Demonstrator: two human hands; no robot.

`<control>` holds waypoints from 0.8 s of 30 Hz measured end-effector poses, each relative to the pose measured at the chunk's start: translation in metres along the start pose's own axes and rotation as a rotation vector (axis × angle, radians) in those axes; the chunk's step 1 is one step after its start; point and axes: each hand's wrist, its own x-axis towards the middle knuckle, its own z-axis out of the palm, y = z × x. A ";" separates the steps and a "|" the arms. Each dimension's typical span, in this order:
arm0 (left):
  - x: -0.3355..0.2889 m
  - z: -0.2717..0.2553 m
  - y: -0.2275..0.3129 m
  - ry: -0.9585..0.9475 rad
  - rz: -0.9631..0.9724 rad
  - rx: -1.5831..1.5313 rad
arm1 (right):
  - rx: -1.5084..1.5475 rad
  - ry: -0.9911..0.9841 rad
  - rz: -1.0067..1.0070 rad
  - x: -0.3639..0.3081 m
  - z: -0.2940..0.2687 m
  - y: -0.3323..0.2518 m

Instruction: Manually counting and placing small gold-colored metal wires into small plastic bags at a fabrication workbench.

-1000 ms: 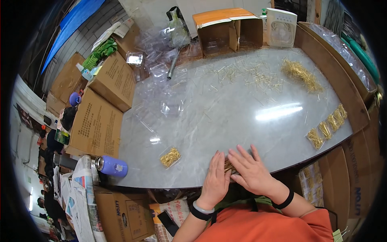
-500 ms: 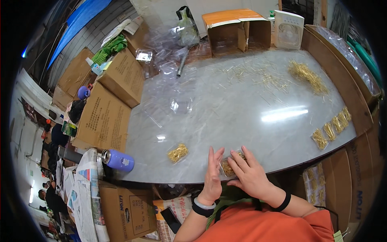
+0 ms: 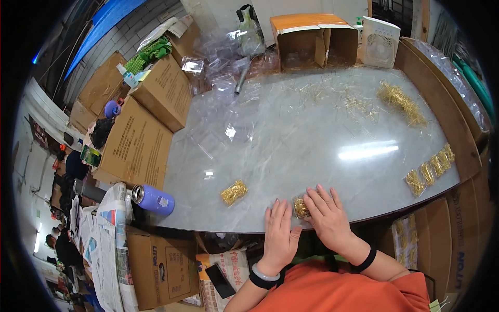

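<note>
A small clear pack of thin gold-coloured pins (image 3: 300, 208) lies near the table's front edge, between my hands. My right hand (image 3: 331, 221) rests over its right part with the fingers stretched out, covering some of it; the thumb is partly hidden. Just left of the pack, my left hand (image 3: 279, 236) lies flat at the edge, fingers straight, holding nothing. Farther left sits another clear pack of gold pins (image 3: 234, 193), apart from both hands. By the right edge several such packs (image 3: 427, 173) stand in a row. A loose heap of gold pins (image 3: 403, 104) is at the far right.
Scattered pins (image 3: 356, 104) and clear plastic boxes (image 3: 221, 75) lie toward the back of the grey table (image 3: 280, 156). A purple bottle (image 3: 157, 200) stands front left, beside tall cartons (image 3: 136, 148). An orange-topped box (image 3: 312, 41) and a white fan (image 3: 380, 44) line the back.
My left hand has turned from upright on its edge to palm down and flattened on the table. My right hand has shifted slightly, still over the pack. The view has tilted a little.
</note>
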 end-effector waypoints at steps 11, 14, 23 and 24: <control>-0.008 0.003 0.011 -0.031 0.043 0.394 | 0.413 0.111 0.144 -0.005 -0.002 0.007; -0.011 0.005 0.011 -0.031 0.057 0.410 | 0.344 0.058 0.140 -0.002 -0.010 0.007; 0.007 0.003 0.019 -0.035 0.134 0.444 | 0.322 -0.003 0.153 -0.002 -0.011 0.009; 0.008 0.005 0.015 -0.035 0.152 0.412 | 0.287 -0.002 0.140 -0.001 -0.011 0.009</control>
